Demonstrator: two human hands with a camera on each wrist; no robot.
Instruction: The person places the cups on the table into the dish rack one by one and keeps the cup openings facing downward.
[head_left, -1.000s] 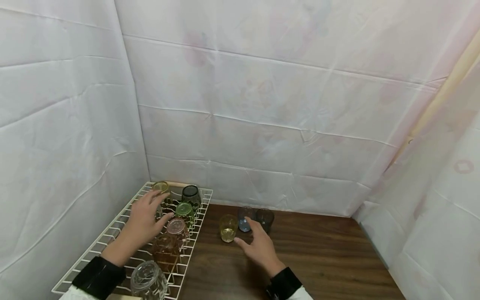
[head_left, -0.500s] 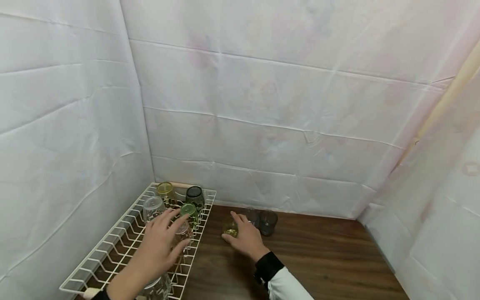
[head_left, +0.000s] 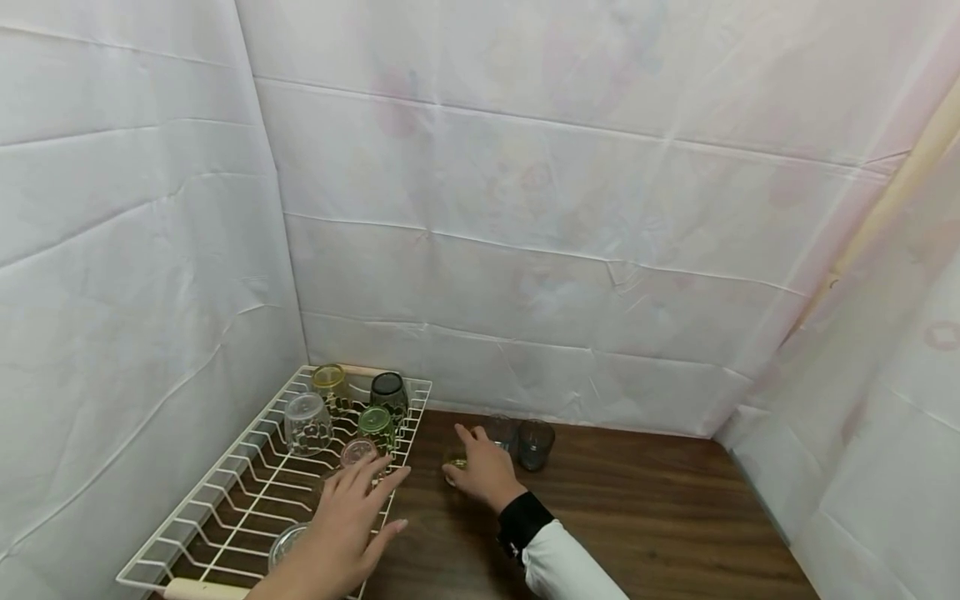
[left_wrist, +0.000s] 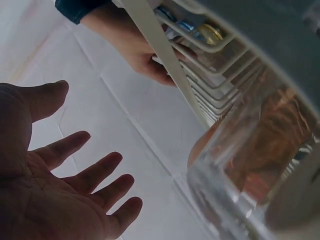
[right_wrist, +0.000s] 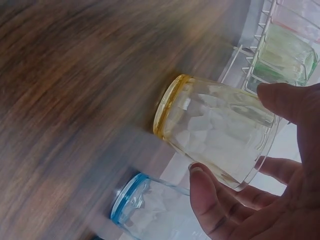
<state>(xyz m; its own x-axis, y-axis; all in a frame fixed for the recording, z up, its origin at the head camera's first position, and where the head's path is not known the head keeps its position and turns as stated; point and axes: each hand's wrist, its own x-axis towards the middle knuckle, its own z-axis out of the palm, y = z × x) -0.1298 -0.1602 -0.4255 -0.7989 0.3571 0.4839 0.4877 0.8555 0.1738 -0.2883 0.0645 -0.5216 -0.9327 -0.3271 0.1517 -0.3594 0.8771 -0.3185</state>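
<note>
My right hand [head_left: 486, 473] grips a clear yellow-tinted glass [right_wrist: 220, 130] near its rim, thumb on one side and fingers on the other. The glass's yellow base sits at the wooden tabletop; in the head view the hand hides most of it. Beside it stand a blue-tinted glass [right_wrist: 155, 205] and a dark grey glass [head_left: 536, 444]. My left hand [head_left: 341, 525] hovers, fingers spread and holding nothing, over the right side of a white wire rack [head_left: 168, 520]. It partly covers a pink glass [head_left: 358, 452] and a clear glass [head_left: 283, 546] there.
Upside down in the rack are also a green glass [head_left: 377, 423], a dark glass [head_left: 388, 392], a yellow glass [head_left: 330, 383] and a clear glass [head_left: 307, 429]. White cloth walls [head_left: 480, 275] surround the brown table [head_left: 637, 517].
My left hand has come away from the clear glass at the rack's back left and moved toward the near right. My right hand has reached left and closed round the yellow glass.
</note>
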